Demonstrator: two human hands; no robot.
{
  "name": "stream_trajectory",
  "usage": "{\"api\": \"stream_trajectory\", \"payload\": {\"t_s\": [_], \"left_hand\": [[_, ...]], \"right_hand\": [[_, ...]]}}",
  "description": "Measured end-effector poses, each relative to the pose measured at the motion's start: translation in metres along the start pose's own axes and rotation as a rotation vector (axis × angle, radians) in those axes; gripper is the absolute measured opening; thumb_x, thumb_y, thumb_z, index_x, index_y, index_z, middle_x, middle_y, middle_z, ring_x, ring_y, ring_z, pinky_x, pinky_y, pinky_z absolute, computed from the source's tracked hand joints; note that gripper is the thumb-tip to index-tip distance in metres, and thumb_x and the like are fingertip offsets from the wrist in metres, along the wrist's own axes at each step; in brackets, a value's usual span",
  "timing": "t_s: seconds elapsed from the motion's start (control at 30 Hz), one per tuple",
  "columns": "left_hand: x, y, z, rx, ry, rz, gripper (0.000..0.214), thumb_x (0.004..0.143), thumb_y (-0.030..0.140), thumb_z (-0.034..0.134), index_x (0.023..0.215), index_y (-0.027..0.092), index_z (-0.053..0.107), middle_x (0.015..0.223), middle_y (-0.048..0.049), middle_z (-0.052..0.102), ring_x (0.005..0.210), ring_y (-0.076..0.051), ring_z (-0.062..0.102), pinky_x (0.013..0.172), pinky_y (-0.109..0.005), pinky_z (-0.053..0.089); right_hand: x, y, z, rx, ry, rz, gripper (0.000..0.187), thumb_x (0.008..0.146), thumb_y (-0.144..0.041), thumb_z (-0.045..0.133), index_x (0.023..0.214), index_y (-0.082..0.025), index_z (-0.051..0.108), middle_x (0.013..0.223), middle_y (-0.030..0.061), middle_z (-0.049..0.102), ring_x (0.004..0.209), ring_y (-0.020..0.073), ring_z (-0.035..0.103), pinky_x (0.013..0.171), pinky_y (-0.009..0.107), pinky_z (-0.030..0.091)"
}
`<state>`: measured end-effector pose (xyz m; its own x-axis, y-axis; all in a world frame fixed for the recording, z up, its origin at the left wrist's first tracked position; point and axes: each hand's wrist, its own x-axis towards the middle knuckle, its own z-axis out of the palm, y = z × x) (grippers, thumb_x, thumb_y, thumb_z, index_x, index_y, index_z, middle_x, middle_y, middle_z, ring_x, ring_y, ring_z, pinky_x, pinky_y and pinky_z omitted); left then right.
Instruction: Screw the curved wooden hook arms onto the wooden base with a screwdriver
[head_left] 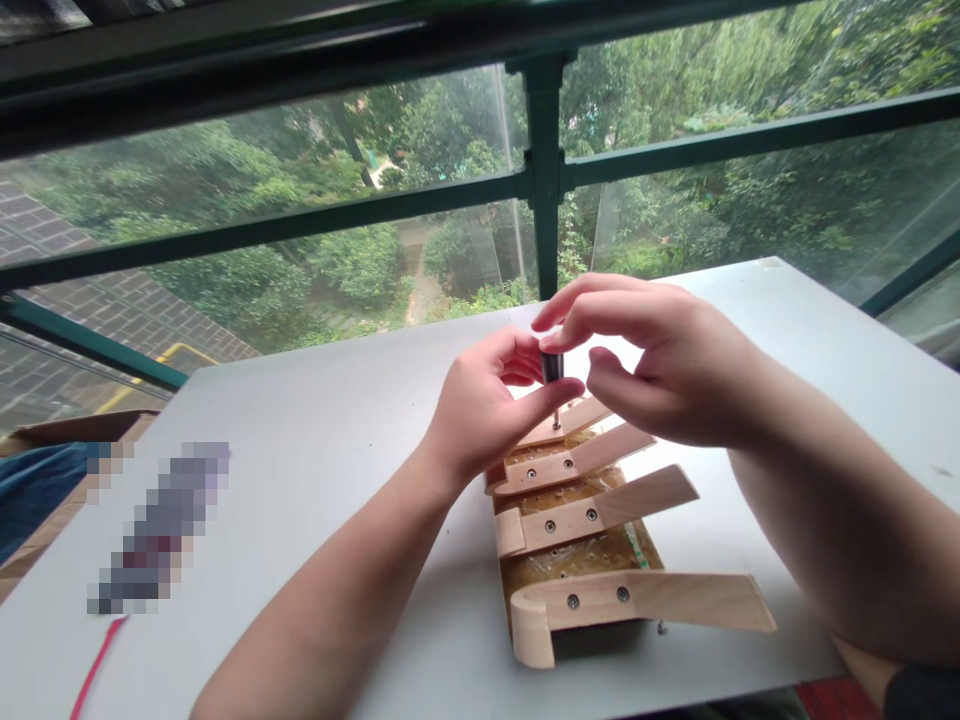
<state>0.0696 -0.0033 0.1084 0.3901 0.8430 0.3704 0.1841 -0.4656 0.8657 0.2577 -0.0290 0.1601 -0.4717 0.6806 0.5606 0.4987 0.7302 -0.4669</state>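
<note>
A short dark-handled screwdriver (pixel 553 366) stands upright, its tip on a screw in the far wooden strip (pixel 538 434). My left hand (pixel 491 400) is closed around the handle, thumb in front and fingers behind. My right hand (pixel 656 350) is above and to the right; its curled fingertips are at the handle's top while the thumb is apart from it. Several pale wooden strips with curled left ends, such as the nearest strip (pixel 664 598), lie across a brown perforated board (pixel 559 560). Pairs of screws show in the nearer strips.
The board rests on a white table (pixel 352 440). A pixelated dark object (pixel 165 530) lies at the left, near a red cord (pixel 96 665). A loose screw (pixel 661 628) is beside the nearest strip. A cardboard box (pixel 82 425) stands past the left edge; green-framed windows rise behind.
</note>
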Motion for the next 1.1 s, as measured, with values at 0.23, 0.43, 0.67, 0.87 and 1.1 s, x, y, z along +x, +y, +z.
{"api": "stream_trajectory", "payload": {"t_s": [0.23, 0.43, 0.67, 0.87, 1.1], "left_hand": [[0.002, 0.006, -0.011, -0.11, -0.208, 0.019, 0.028, 0.084, 0.033, 0.069, 0.104, 0.014, 0.071, 0.102, -0.0103, 0.074, 0.097, -0.024, 0.07, 0.088, -0.036, 0.057], [0.002, 0.005, -0.009, -0.112, -0.197, 0.016, 0.034, 0.083, 0.034, 0.07, 0.112, 0.015, 0.068, 0.107, -0.0112, 0.073, 0.099, -0.025, 0.07, 0.091, -0.038, 0.057], [0.002, -0.003, -0.001, -0.153, 0.012, 0.008, 0.039, 0.067, 0.033, 0.084, 0.095, 0.018, 0.061, 0.091, -0.005, 0.072, 0.082, -0.019, 0.071, 0.077, -0.034, 0.059], [0.004, -0.004, -0.012, -0.295, -0.173, -0.036, 0.027, 0.079, 0.026, 0.075, 0.103, 0.016, 0.068, 0.097, -0.0078, 0.074, 0.092, -0.022, 0.071, 0.086, -0.037, 0.058], [0.005, -0.005, -0.008, -0.262, -0.168, -0.065, 0.038, 0.072, 0.03, 0.081, 0.103, 0.016, 0.065, 0.098, -0.0079, 0.072, 0.088, -0.021, 0.07, 0.083, -0.035, 0.059]], "right_hand": [[0.0, 0.002, 0.0, 0.013, 0.005, 0.011, 0.028, 0.07, -0.003, 0.051, 0.087, -0.023, 0.061, 0.106, 0.0042, 0.066, 0.091, 0.0196, 0.062, 0.079, 0.033, 0.049], [0.0, 0.003, 0.0, 0.024, 0.01, 0.024, 0.028, 0.069, -0.004, 0.052, 0.086, -0.023, 0.062, 0.105, 0.0043, 0.067, 0.09, 0.0205, 0.062, 0.079, 0.035, 0.05], [0.0, 0.001, -0.001, 0.004, 0.003, 0.009, 0.031, 0.068, -0.001, 0.05, 0.086, -0.023, 0.061, 0.106, 0.0041, 0.067, 0.093, 0.0203, 0.062, 0.082, 0.034, 0.049], [-0.001, 0.003, -0.003, -0.004, 0.011, 0.006, 0.025, 0.071, -0.003, 0.051, 0.085, -0.022, 0.061, 0.106, 0.0056, 0.066, 0.094, 0.0205, 0.062, 0.085, 0.035, 0.049], [-0.001, 0.003, 0.0, 0.005, 0.009, 0.0, 0.029, 0.071, -0.002, 0.051, 0.088, -0.023, 0.062, 0.107, 0.0045, 0.066, 0.094, 0.0207, 0.062, 0.084, 0.035, 0.049]]}}
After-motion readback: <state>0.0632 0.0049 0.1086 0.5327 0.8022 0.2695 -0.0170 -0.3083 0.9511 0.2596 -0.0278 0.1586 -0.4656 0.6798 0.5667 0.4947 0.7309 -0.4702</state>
